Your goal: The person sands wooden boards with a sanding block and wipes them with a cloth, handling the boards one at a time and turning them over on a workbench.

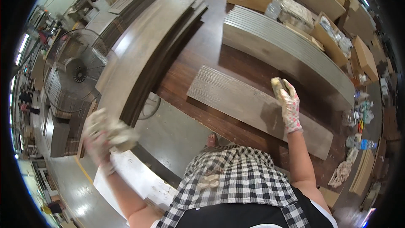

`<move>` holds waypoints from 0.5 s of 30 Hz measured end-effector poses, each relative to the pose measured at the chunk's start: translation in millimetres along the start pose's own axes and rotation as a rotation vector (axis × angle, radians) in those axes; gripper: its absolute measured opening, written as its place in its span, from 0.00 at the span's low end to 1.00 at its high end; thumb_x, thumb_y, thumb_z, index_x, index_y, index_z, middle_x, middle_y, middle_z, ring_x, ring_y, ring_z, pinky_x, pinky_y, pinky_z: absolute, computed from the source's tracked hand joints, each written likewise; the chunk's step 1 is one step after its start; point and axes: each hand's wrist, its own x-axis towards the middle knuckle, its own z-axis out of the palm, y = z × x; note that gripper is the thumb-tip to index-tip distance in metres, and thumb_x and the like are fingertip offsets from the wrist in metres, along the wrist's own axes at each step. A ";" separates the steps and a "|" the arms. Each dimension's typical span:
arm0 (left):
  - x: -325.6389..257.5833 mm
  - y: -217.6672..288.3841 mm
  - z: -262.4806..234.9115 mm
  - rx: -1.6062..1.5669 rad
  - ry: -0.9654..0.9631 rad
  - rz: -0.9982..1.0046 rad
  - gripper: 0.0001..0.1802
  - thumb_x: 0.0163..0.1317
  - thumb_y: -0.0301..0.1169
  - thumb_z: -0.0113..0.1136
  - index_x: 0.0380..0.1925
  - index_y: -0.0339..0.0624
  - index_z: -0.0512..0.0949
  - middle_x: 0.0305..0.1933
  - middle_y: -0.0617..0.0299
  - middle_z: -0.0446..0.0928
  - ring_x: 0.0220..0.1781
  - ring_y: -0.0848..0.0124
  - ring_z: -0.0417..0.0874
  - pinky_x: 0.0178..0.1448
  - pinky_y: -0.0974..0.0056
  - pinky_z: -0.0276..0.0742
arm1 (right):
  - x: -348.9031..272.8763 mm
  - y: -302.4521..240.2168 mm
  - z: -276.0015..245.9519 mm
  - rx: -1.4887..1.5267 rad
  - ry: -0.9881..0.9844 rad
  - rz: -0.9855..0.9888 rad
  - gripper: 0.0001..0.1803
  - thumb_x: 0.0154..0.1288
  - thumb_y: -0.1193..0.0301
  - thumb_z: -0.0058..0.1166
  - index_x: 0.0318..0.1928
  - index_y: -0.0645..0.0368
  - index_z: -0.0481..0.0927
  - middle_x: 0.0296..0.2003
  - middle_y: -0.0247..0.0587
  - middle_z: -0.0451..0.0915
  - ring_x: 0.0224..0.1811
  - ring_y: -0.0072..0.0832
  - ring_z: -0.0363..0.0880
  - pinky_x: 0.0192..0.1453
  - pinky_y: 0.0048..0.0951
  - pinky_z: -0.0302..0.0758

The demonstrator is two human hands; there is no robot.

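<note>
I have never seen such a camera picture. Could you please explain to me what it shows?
There is no machine, only a person's two gloved hands. A wide head camera looking down took the picture, bending straight edges. On the dark brown wooden table lies a long grey-brown board, with a stack of grey-brown boards beyond it. The left hand, blurred, holds what looks like a crumpled whitish cloth. The right hand, in a pink-spotted white glove, is above the board; whether its grip holds anything is unclear.

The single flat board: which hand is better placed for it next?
Probably the right hand: it appears over the board. The left hand is farther off, holding a blurred pale bundle.
</note>
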 end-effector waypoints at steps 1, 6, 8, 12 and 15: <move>12.6 -38.6 22.2 0.746 -0.066 0.110 0.14 0.55 0.32 0.59 0.40 0.37 0.78 0.41 0.60 0.77 0.37 0.72 0.80 0.40 0.70 0.77 | -6.3 -2.4 1.1 -0.041 0.007 -0.026 0.24 0.59 0.74 0.53 0.57 0.65 0.68 0.52 0.40 0.72 0.54 0.26 0.70 0.59 0.24 0.65; 51.4 -84.3 185.7 0.066 -0.331 -0.024 0.12 0.57 0.27 0.58 0.43 0.39 0.76 0.38 0.62 0.79 0.39 0.75 0.78 0.44 0.71 0.74 | -19.8 25.7 -58.7 -0.093 0.317 -0.113 0.29 0.62 0.70 0.52 0.62 0.63 0.60 0.57 0.43 0.66 0.57 0.28 0.66 0.61 0.27 0.62; 73.4 -111.7 215.1 0.202 -0.244 0.167 0.14 0.56 0.36 0.60 0.39 0.39 0.77 0.39 0.56 0.79 0.43 0.62 0.79 0.47 0.63 0.74 | -30.3 30.0 -121.6 -0.112 0.580 -0.095 0.30 0.62 0.68 0.52 0.63 0.61 0.59 0.57 0.42 0.66 0.56 0.28 0.66 0.61 0.27 0.62; 90.0 -122.2 250.6 0.671 -0.339 0.374 0.14 0.59 0.39 0.53 0.39 0.42 0.77 0.37 0.50 0.77 0.44 0.53 0.76 0.49 0.54 0.71 | -77.7 41.0 -239.2 -0.525 0.922 -0.058 0.29 0.65 0.66 0.48 0.63 0.63 0.57 0.62 0.48 0.61 0.63 0.33 0.60 0.65 0.30 0.58; 88.9 -114.9 257.2 0.866 -0.343 0.491 0.14 0.58 0.38 0.51 0.36 0.42 0.78 0.35 0.50 0.76 0.42 0.52 0.75 0.46 0.52 0.71 | -100.1 42.7 -282.9 -0.655 0.996 0.037 0.32 0.66 0.61 0.45 0.64 0.64 0.54 0.64 0.50 0.58 0.66 0.36 0.56 0.68 0.32 0.54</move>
